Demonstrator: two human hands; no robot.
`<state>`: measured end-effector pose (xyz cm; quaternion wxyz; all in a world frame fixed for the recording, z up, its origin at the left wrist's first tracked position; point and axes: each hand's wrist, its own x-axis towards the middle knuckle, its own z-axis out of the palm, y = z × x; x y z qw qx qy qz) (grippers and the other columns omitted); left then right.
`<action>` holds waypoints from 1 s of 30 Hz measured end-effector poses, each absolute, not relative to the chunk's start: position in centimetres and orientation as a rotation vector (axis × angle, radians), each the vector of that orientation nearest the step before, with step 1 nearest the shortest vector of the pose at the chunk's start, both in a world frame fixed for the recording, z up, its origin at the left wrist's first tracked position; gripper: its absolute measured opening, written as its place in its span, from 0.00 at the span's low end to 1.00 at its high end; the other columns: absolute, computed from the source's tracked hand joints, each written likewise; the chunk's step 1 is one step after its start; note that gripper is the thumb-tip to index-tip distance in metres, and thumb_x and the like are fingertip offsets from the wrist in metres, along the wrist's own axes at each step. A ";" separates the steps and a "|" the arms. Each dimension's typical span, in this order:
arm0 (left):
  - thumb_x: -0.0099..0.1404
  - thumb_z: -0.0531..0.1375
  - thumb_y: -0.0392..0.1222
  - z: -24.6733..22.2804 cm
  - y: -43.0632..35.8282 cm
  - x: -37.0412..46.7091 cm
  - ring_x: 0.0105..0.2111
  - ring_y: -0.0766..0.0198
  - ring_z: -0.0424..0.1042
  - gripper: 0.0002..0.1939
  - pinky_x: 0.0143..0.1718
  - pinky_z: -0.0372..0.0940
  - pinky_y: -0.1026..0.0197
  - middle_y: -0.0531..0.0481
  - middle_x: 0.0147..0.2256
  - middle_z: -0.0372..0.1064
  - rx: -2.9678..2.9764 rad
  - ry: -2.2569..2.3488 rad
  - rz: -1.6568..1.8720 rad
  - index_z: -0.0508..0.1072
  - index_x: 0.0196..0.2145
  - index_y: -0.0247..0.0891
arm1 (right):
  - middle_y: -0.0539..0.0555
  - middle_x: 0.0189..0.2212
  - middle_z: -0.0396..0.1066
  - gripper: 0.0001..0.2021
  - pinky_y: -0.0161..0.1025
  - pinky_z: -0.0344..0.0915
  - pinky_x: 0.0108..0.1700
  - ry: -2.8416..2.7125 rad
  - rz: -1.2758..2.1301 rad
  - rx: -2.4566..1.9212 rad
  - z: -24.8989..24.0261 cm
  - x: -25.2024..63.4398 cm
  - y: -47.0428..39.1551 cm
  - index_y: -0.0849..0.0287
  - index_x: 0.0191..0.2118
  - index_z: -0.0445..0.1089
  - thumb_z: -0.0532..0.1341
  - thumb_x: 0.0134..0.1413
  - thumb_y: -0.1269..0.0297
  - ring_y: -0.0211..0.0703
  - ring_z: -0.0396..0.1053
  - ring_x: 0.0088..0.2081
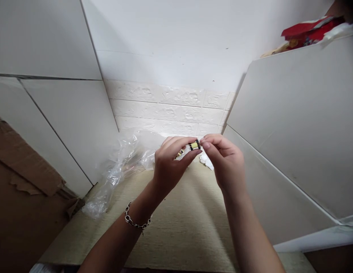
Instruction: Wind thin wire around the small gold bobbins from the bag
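A small black component with a yellow middle and thin metal pins (194, 145) is held up over the far part of the table. My left hand (172, 161) grips it between thumb and fingers, from above and below. At its right side, my right hand (226, 159) has thumb and forefinger pinched together by the pins; whether something thin is between those fingertips is too small to tell. Behind my left hand, more small yellow and black pieces (180, 154) show in part.
Crumpled clear plastic (116, 172) lies on the table (176, 227) at the left. Something white (205, 160) sits behind my right hand. Grey panels stand on both sides, a white wall behind. A red package (306, 33) rests atop the right panel; brown cardboard (28, 155) is at left.
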<state>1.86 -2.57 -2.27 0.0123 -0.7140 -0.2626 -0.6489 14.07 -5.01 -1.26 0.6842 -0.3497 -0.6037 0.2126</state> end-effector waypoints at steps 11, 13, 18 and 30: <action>0.53 0.62 0.41 -2.4 -2.4 1.8 0.28 0.69 0.66 0.10 0.29 0.61 0.65 0.52 0.30 0.71 -2.210 -0.775 -2.014 0.71 0.35 0.38 | 0.47 0.29 0.68 0.02 0.38 0.62 0.40 -1.392 0.446 -0.809 -1.3 14.1 -4.9 0.54 0.27 0.69 0.60 0.46 0.65 0.36 0.66 0.36; 0.53 0.62 0.41 -2.4 -2.3 1.8 0.28 0.69 0.66 0.10 0.29 0.61 0.65 0.52 0.30 0.71 -2.194 -0.765 -2.003 0.71 0.35 0.38 | 0.47 0.29 0.67 0.02 0.38 0.62 0.40 -1.396 0.404 -0.826 -1.3 14.1 -5.0 0.54 0.27 0.68 0.59 0.46 0.66 0.36 0.66 0.35; 0.53 0.61 0.40 -2.4 -2.2 1.8 0.29 0.68 0.66 0.09 0.29 0.61 0.65 0.52 0.30 0.71 -2.174 -0.734 -1.950 0.70 0.34 0.39 | 0.48 0.28 0.67 0.03 0.38 0.62 0.39 -1.464 0.104 -0.893 -1.0 14.1 -5.4 0.56 0.26 0.67 0.57 0.47 0.69 0.37 0.65 0.35; 0.55 0.58 0.46 -2.3 -2.9 2.1 0.22 0.71 0.59 0.11 0.22 0.57 0.66 0.52 0.26 0.65 -2.713 -0.979 -2.494 0.71 0.36 0.38 | 0.46 0.24 0.68 0.05 0.51 0.53 0.51 -1.516 -0.301 -0.967 -0.8 14.2 -6.0 0.54 0.24 0.64 0.58 0.47 0.66 0.37 0.65 0.30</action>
